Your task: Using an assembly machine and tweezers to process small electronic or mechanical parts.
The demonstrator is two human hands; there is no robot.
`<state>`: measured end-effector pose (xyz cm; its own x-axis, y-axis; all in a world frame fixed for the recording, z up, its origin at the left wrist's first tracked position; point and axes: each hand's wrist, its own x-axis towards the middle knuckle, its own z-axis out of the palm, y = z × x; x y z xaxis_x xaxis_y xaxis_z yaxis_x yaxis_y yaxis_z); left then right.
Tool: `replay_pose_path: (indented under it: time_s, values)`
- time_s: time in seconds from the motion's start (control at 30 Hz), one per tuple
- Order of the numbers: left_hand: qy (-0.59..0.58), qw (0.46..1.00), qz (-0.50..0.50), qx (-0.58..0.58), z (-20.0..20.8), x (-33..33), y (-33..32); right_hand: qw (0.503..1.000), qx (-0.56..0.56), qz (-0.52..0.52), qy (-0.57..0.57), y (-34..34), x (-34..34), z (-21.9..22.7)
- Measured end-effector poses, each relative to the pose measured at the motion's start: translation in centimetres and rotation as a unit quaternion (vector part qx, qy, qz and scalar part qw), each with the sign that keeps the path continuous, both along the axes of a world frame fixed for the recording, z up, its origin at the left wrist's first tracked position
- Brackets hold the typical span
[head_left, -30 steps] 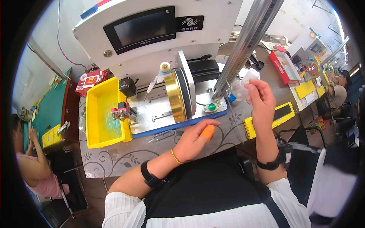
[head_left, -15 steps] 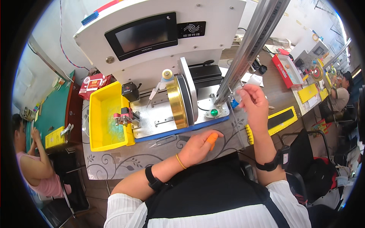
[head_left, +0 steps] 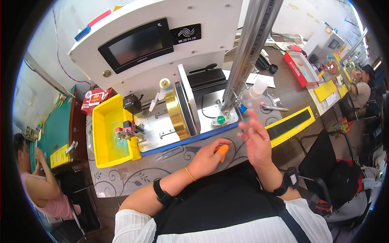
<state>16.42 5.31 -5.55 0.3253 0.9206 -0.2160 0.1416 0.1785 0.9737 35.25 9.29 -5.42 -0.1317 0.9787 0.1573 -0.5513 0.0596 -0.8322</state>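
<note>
Just past the table's front edge, my left hand [head_left: 206,158] is curled closed, with an orange cover [head_left: 222,151] on its thumb. Whether something small is pinched in it cannot be made out. To its right, my right hand [head_left: 258,146] is raised, fingers apart and slightly bent, with nothing visible in it. Ahead stands a white machine with a gold drum [head_left: 175,115] and a green button [head_left: 221,120]. Metal snips [head_left: 170,153] lie between its blue-edged base and my left hand. A clear squeeze bottle [head_left: 256,91] stands beyond my right hand.
A yellow bin [head_left: 97,137] stands left of the drum. A metal column [head_left: 247,52] rises at the machine's right. Right of it lie a yellow-framed black strip [head_left: 289,127], a pen-like tool [head_left: 274,108] and a red box [head_left: 296,69]. Other people sit far left and far right.
My right hand has come down and toward my left hand, and its pinched fingers have spread. My left hand stays closed in nearly the same place. The view has shifted slightly.
</note>
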Motion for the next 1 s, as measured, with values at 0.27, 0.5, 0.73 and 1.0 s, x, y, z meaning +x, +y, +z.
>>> replay_pose_path:
  time_s: [0.27,0.5,0.73,1.0]
  values:
    - [-0.156,0.977,-0.029,-0.145,1.2,1.1,1.4,0.982,-0.064,0.101,0.146,0.1,1.9,1.1]
    - [-0.143,0.984,0.046,-0.095,2.0,2.2,2.2,0.969,-0.128,0.095,0.19,0.7,1.6,-0.7]
    - [-0.176,0.975,0.056,-0.12,1.3,3.2,2.7,0.801,-0.188,0.281,0.494,0.4,4.0,-3.6]
    - [-0.149,0.981,0.053,-0.115,0.9,4.2,3.1,0.815,-0.235,0.297,0.438,-1.4,6.4,-4.5]
